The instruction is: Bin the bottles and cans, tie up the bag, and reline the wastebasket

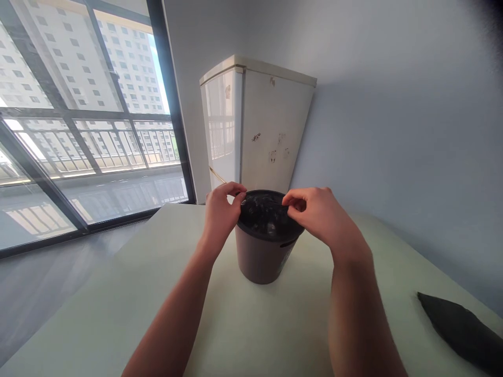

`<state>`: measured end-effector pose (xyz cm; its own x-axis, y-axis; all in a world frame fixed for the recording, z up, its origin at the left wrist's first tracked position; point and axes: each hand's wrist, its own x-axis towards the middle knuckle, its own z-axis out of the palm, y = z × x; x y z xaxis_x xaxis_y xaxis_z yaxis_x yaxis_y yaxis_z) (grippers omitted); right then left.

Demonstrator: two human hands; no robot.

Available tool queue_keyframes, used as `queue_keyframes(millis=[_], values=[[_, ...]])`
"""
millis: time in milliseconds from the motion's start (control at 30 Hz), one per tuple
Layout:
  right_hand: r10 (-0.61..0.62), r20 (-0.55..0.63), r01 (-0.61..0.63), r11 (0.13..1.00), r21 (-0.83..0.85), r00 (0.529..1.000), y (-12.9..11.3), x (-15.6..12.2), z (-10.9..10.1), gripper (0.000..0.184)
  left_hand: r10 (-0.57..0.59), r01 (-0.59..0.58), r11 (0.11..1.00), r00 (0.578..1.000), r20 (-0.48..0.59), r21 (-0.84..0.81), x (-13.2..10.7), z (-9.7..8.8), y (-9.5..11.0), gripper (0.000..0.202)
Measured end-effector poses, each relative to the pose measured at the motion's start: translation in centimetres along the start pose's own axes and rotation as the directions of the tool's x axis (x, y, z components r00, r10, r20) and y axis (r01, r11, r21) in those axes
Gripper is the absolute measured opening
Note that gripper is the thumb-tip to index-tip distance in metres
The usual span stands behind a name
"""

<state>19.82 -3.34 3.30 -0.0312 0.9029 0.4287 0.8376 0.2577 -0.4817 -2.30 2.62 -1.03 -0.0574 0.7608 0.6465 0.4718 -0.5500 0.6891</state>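
Fingertips of left hand and right hand are pinching bin liner at opposite sides, stretching it over wastebasket rim.

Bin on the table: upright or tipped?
Upright. The bin stands on its base on the table, mouth up, black liner over its rim; left hand and right hand pinch it at opposite sides.

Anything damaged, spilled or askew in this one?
Only the fridge: its side panel carries brown blotches, like rust or sticker residue. The bin stands upright on the table, left hand and right hand pinching its black liner at the rim. Nothing spilled.
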Motion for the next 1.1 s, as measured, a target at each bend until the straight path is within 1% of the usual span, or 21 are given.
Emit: queue_keyframes(millis=[167, 300, 333, 367, 400, 467, 533, 567, 600, 633, 700, 767, 833, 900, 967, 1100], values=[[0.022, 0.018, -0.021, 0.998, -0.052, 1.000, 1.6, -0.3, -0.8, 0.024, -0.002, 0.002, 0.996, 1.000, -0.006, 0.094, 0.0, 0.0, -0.5, 0.015], [0.140, 0.073, -0.128, 0.981, -0.149, 0.987, 2.1, -0.4, -1.1, 0.024, -0.038, 0.035, 0.993, 0.999, 0.027, 0.114, 0.0, -0.1, -0.5, 0.012], [0.161, 0.085, -0.144, 0.974, -0.173, 0.983, 1.9, -0.3, -1.1, 0.024, -0.037, 0.033, 0.993, 0.999, 0.032, 0.116, 0.0, -0.1, -0.5, 0.011], [0.153, 0.086, -0.135, 0.973, -0.186, 0.985, 1.7, -0.3, -1.0, 0.024, -0.031, 0.027, 0.993, 0.999, 0.032, 0.115, 0.1, -0.1, -0.5, 0.010], [0.115, 0.065, -0.101, 0.977, -0.186, 0.991, 1.4, -0.1, -0.8, 0.024, -0.020, 0.017, 0.994, 0.999, 0.029, 0.111, 0.1, -0.1, -0.5, 0.009], [-0.012, -0.032, 0.007, 0.987, -0.162, 0.999, 0.7, 0.2, 0.0, 0.026, -0.001, -0.001, 0.996, 1.000, 0.026, 0.093, 0.1, -0.1, -0.4, 0.009], [-0.118, -0.139, 0.100, 0.987, -0.128, 0.983, -0.1, 0.5, 1.0, 0.027, 0.002, -0.004, 0.997, 1.000, 0.029, 0.073, 0.1, 0.0, -0.3, 0.009], [-0.141, -0.150, 0.125, 0.986, -0.111, 0.979, -0.5, 0.6, 1.7, 0.027, -0.001, -0.002, 0.998, 0.999, 0.036, 0.064, 0.1, 0.0, -0.2, 0.008], [-0.148, -0.127, 0.137, 0.986, -0.092, 0.981, -0.8, 0.8, 2.3, 0.029, -0.002, 0.000, 0.998, 0.999, 0.043, 0.056, 0.1, -0.1, -0.1, 0.008], [-0.151, -0.075, 0.146, 0.987, -0.068, 0.986, -1.0, 0.9, 2.9, 0.031, -0.004, 0.001, 0.999, 0.999, 0.047, 0.050, 0.1, -0.1, -0.1, 0.008], [-0.154, 0.065, 0.155, 0.988, -0.014, 0.986, -1.2, 1.0, 3.8, 0.032, -0.002, 0.000, 0.999, 0.999, 0.045, 0.049, 0.0, -0.1, 0.0, 0.009], [-0.143, 0.171, 0.141, 0.990, 0.023, 0.975, -1.2, 1.0, 4.2, 0.024, -0.004, 0.001, 0.998, 0.999, 0.045, 0.061, 0.1, -0.2, 0.0, 0.011], [-0.113, 0.215, 0.111, 0.994, 0.022, 0.970, -1.1, 1.0, 4.1, 0.021, -0.013, 0.009, 0.996, 0.999, 0.045, 0.084, 0.1, -0.1, -0.2, 0.017], [-0.090, 0.198, 0.091, 0.996, 0.006, 0.976, -1.0, 1.1, 3.7, 0.024, -0.036, 0.032, 0.992, 0.999, 0.031, 0.118, 0.2, 0.0, -0.5, 0.025], [-0.087, 0.149, 0.088, 0.996, 0.001, 0.985, -0.8, 1.2, 3.3, 0.026, -0.081, 0.076, 0.985, 0.996, 0.025, 0.153, 0.3, 0.2, -1.0, 0.027], [-0.097, -0.009, 0.098, 0.994, 0.046, 0.995, -0.6, 1.6, 2.8, 0.026, -0.172, 0.145, 0.962, 0.980, 0.100, 0.234, 0.4, 0.7, -1.8, 0.026]])
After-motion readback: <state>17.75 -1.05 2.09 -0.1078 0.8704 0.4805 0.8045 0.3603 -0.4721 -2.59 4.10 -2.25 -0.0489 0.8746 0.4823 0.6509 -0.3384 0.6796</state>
